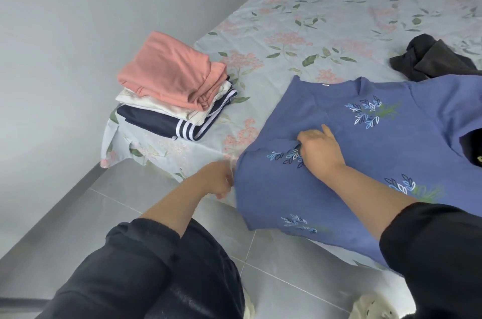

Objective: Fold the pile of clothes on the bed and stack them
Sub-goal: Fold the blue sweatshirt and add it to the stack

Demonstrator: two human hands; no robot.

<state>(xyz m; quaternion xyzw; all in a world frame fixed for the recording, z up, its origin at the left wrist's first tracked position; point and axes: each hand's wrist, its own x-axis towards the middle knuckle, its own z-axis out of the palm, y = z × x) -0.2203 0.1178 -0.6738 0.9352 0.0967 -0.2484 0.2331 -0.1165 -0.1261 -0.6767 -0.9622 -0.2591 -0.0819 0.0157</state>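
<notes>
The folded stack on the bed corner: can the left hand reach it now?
Probably yes: only bare sheet lies between the left hand and the stack, though it seems to hold the blue shirt by its edge.

Reaches forward with both arms, dark sleeves (146, 245) ending near the elbows, forearms bare. Holds the left hand (217, 179) low and off to the left, knuckles up, fingers curled, right against the edge of the shirt (370, 157); too blurred to tell whether it grips the cloth. Stretches the right hand (319, 150) further ahead, back of the hand up, wrist straight, thumb pointing away, fingers bent down and tucked into a fold of the cloth, pinching it.
</notes>
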